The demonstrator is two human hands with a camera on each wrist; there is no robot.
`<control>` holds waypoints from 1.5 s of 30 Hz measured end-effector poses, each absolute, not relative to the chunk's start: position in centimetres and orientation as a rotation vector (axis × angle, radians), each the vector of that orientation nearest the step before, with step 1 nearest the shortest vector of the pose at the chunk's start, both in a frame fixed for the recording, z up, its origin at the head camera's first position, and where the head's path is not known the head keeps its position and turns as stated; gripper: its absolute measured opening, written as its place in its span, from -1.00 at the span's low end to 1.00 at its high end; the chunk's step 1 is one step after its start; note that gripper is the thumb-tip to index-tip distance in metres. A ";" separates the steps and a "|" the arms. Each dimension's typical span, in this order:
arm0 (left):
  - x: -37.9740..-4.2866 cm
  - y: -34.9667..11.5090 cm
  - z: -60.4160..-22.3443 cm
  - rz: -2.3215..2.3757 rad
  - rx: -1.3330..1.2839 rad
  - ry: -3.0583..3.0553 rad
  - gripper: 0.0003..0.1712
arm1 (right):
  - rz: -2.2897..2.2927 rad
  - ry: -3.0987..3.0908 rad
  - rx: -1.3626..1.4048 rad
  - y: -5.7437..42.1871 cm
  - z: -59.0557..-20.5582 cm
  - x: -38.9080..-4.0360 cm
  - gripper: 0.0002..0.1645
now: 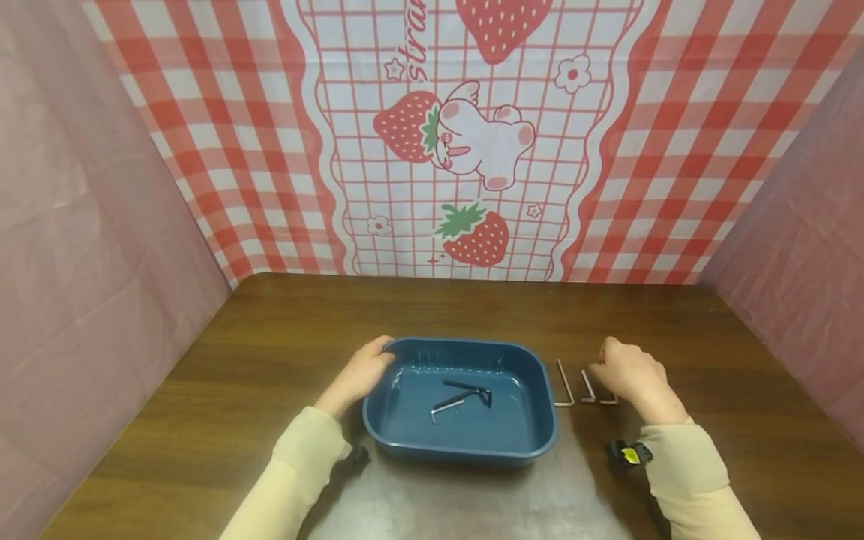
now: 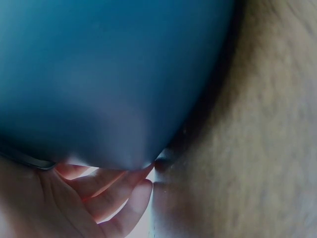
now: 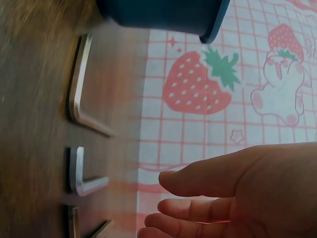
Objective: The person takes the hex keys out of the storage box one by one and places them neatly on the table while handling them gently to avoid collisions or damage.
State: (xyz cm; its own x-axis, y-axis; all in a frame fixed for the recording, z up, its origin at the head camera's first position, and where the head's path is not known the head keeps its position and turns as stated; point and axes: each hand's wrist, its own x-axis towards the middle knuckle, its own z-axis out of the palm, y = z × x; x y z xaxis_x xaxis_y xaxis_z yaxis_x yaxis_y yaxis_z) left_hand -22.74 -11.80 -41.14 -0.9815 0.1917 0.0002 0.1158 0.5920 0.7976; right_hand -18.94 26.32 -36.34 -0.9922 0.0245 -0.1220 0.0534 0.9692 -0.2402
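My left hand grips the left end of a blue tray, its thumb over the rim and its fingers along the outer wall. In the left wrist view the fingertips bend in under the tray's side. Inside the tray lie black hex keys and a silver hex key. My right hand hovers at the right over a brassy hex key, which it partly covers. Beside that lie a short silver hex key and a longer hex key. The right thumb and fingers hold nothing.
Everything stands on a brown wooden table. A red-and-white strawberry cloth hangs behind it, with pinkish curtains at both sides. A black wrist device is worn at the right cuff.
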 end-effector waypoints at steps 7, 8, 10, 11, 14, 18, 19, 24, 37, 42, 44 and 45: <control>-22.8 -11.8 -41.1 1.361 0.272 2.726 -0.68 | -0.366 3.050 0.027 25.7 -36.0 -18.8 -0.67; -22.8 -11.8 -41.1 1.365 0.268 2.724 -0.68 | -0.371 3.052 0.026 25.6 -36.0 -18.7 -0.67; -22.8 -11.8 -41.2 1.366 0.269 2.727 -0.68 | -0.375 3.061 0.025 25.5 -36.1 -18.7 -0.66; -22.8 -11.8 -41.2 1.364 0.269 2.730 -0.68 | -0.373 3.068 0.023 25.5 -36.1 -18.7 -0.67; -22.8 -11.7 -41.2 1.363 0.270 2.733 -0.68 | -0.367 3.092 0.016 25.2 -36.3 -18.7 -0.68; -22.9 -11.6 -41.2 1.350 0.286 2.740 -0.67 | -0.373 3.125 -0.012 24.8 -36.4 -18.7 -0.67; -22.9 -11.6 -41.2 1.349 0.288 2.738 -0.67 | -0.375 3.139 -0.026 24.6 -36.4 -18.7 -0.67; -23.0 -11.6 -41.2 1.349 0.301 2.736 -0.67 | -0.390 3.239 -0.098 23.7 -36.3 -18.6 -0.74; -22.6 -11.4 -41.3 1.357 0.300 2.733 -0.65 | -0.406 3.466 -0.373 21.3 -36.5 -18.4 -0.85; -22.6 -11.5 -41.1 1.367 0.306 2.744 -0.66 | -0.451 3.470 -0.449 19.9 -36.1 -18.6 -0.89; -22.7 -11.5 -41.1 1.358 0.309 2.752 -0.67 | -0.451 3.451 -0.481 19.3 -35.9 -18.7 -0.89; -22.7 -11.5 -41.2 1.354 0.309 2.753 -0.67 | -0.448 3.444 -0.498 18.9 -35.8 -18.8 -0.89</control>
